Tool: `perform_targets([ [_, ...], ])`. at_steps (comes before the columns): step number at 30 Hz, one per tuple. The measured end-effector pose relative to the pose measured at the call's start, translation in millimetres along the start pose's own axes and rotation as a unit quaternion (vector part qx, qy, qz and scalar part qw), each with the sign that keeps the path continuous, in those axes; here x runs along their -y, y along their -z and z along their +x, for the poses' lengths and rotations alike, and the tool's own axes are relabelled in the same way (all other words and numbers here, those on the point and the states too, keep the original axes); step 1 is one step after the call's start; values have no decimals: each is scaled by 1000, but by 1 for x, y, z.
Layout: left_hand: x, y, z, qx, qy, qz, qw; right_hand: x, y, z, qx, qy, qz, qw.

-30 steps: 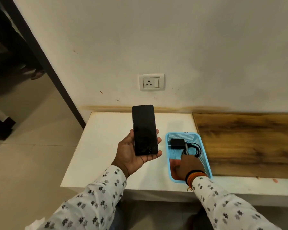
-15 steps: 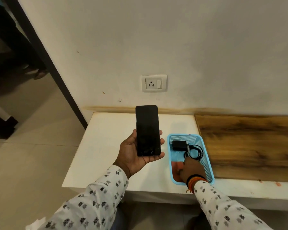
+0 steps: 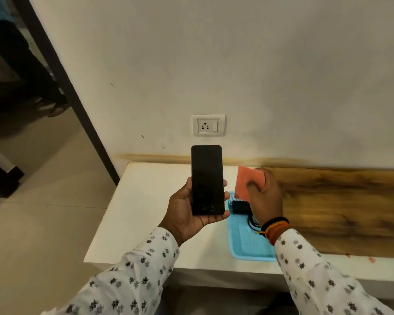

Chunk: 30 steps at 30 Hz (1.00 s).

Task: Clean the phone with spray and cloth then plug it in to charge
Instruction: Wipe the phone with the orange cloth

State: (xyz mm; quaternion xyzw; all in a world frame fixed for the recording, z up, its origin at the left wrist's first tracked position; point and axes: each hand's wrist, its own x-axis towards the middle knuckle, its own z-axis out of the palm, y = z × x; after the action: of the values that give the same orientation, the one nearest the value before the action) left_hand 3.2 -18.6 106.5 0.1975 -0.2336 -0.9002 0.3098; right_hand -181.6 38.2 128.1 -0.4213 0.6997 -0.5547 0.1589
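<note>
My left hand holds a black phone upright, dark screen toward me, above the white shelf. To its right my right hand grips a folded orange-pink cloth, lifted above the blue plastic basket. In the basket lies a black charger block with a coiled black cable, partly hidden by my right wrist. No spray bottle is in view.
A white wall socket with a switch sits on the wall just above the phone. A dark wooden board covers the shelf's right part. A dark door frame and tiled floor lie to the left.
My right hand has come up out of the basket with the orange-pink cloth in it. The left hand keeps the phone in much the same place.
</note>
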Motion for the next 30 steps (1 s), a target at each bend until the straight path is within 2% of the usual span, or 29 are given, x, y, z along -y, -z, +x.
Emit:
perform_targets([
  [2,0,-7,0,6,-1,6,1000,32,3,7,-24,113,-13,993],
  [5,-1,-18,0,17,-5,2,1000,65,4,11,-92,250,-106,958],
  [8,-1,-29,-3,24,-9,-16,1000,85,-3,7,-107,314,-152,931],
  [11,0,-41,-6,14,-20,-11,1000,97,-10,-1,-84,365,-191,907],
  [14,-3,-49,-8,13,-37,6,999,102,-14,-5,-53,377,-244,892],
  [18,-8,-54,-9,8,-47,7,999,106,-17,-4,-49,383,-291,875],
  [30,-9,-57,-11,2,-47,-35,998,134,-34,7,9,433,-356,828],
])
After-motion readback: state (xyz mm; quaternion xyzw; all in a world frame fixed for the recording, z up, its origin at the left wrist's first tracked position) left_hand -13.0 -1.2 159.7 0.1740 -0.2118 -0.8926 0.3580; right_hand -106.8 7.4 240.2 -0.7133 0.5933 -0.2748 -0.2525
